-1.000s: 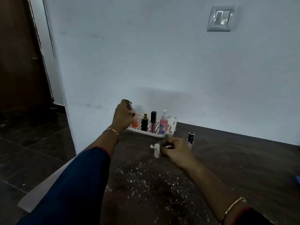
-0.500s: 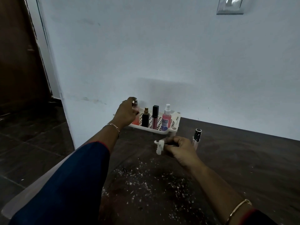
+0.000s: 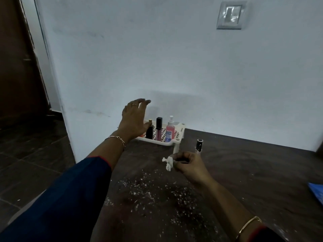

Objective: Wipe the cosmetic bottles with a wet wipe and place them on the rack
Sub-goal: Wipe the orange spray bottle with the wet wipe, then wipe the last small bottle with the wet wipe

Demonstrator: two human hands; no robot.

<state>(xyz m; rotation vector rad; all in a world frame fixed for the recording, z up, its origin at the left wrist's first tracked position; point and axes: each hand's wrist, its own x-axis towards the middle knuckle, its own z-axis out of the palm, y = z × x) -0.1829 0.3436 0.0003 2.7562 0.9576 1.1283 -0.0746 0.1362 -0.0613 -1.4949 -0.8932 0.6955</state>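
Nearest the camera, a dark blue sleeve [image 3: 66, 198] covers the left forearm, and white flecks [image 3: 148, 193] lie scattered over the dark wooden table [image 3: 253, 180]. Just beyond the flecks the right hand [image 3: 188, 165] hovers a little above the table; its fingers [image 3: 181, 154] are curled and, with the thumb, pinch a crumpled white wet wipe [image 3: 168, 163] that sticks out to the left. Just behind this hand a small black-capped bottle [image 3: 199, 145] stands upright on the table, beside the rack's near right corner and outside it.

Farther back the white perforated rack [image 3: 176, 142] sits against the wall. In it stand, left to right, a black bottle with a gold cap [image 3: 150, 131], a pink gloss tube with a black cap [image 3: 158, 131] and a pink pump bottle [image 3: 169, 131]. Only a sliver of an orange bottle [image 3: 142, 135] shows at the rack's left end, behind the left hand [image 3: 133, 119]. That hand is raised above the rack with its fingers [image 3: 139, 103] spread and straight, holding nothing.

Half a second ago the left hand gripped the top of the orange bottle in the rack; it has since let go and lifted clear. The right hand keeps its pinch on the wipe, much where it was.

On the pale wall above, a switch plate [image 3: 229, 14] is mounted.
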